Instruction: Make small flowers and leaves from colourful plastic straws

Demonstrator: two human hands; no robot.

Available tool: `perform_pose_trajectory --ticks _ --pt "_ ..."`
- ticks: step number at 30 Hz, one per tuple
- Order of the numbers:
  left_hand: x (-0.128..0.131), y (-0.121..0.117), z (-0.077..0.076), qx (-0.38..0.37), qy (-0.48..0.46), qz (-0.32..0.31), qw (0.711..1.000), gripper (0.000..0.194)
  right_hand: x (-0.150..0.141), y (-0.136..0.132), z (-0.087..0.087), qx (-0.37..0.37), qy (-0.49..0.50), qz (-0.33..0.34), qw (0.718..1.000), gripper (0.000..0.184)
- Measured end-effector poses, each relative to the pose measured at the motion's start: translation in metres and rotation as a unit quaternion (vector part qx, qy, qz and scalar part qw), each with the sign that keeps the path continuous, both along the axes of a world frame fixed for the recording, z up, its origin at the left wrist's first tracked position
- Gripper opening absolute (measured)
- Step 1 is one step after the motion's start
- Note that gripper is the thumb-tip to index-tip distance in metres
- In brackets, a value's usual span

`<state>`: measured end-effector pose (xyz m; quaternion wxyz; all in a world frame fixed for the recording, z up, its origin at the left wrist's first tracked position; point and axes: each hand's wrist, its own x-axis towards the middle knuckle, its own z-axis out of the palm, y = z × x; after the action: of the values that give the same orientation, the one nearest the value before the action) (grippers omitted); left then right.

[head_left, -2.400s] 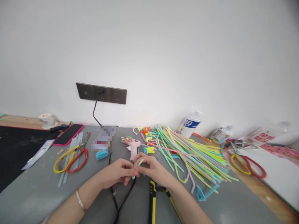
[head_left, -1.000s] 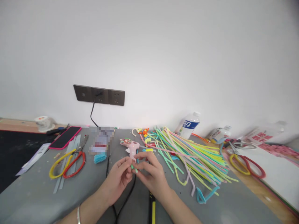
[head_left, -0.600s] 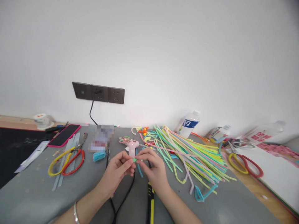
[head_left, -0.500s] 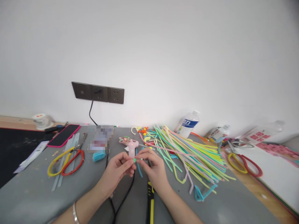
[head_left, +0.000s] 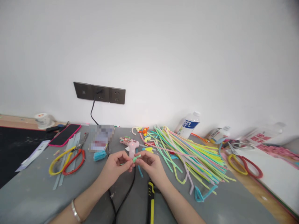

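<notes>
Gray tabletop (head_left: 39, 193); L fingers (head_left: 126, 166), R fingers (head_left: 143, 163) clamped on sm. grn piece (head_left: 136, 158), long axis diag., tip up-R.

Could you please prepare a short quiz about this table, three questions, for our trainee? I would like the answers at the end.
1. Which of these is nearest to the fingers?
A) phone
B) glue gun
C) bottle

2. True or false: a bracelet is worn on the left wrist.

3. Fill in the colour: the left hand and right hand hold a small ____ piece between them.

Key: 1. B; 2. true; 3. green
</notes>
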<state>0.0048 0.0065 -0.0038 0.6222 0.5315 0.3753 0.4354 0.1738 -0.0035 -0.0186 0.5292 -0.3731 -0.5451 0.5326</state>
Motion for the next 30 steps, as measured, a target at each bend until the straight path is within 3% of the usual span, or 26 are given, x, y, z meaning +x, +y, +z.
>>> perform_pose_trajectory --ticks 7,11,16,20,24,30 --pt "0.002 -0.002 -0.002 0.005 0.002 0.016 1.000 0.033 0.002 0.001 0.002 0.029 -0.020 -0.004 0.999 0.016" --pt "-0.001 -0.004 0.002 -0.103 -0.048 -0.045 0.992 0.036 0.004 0.001 0.006 0.037 -0.020 0.019 0.999 0.018" --pt "-0.008 -0.003 0.005 -0.236 -0.100 -0.142 0.956 0.031 0.004 -0.003 0.012 0.061 -0.008 0.079 0.995 0.017" --pt "-0.013 -0.001 0.000 -0.295 -0.087 -0.193 0.932 0.030 0.004 -0.005 0.011 0.079 -0.009 0.121 0.989 0.015" --pt "-0.015 -0.002 -0.001 -0.304 -0.070 -0.214 0.926 0.030 0.006 -0.005 0.008 0.080 -0.023 0.129 0.988 0.017" --pt "-0.014 -0.002 0.002 -0.280 -0.074 -0.183 0.940 0.030 0.004 -0.004 0.005 0.052 -0.003 0.113 0.992 0.018"
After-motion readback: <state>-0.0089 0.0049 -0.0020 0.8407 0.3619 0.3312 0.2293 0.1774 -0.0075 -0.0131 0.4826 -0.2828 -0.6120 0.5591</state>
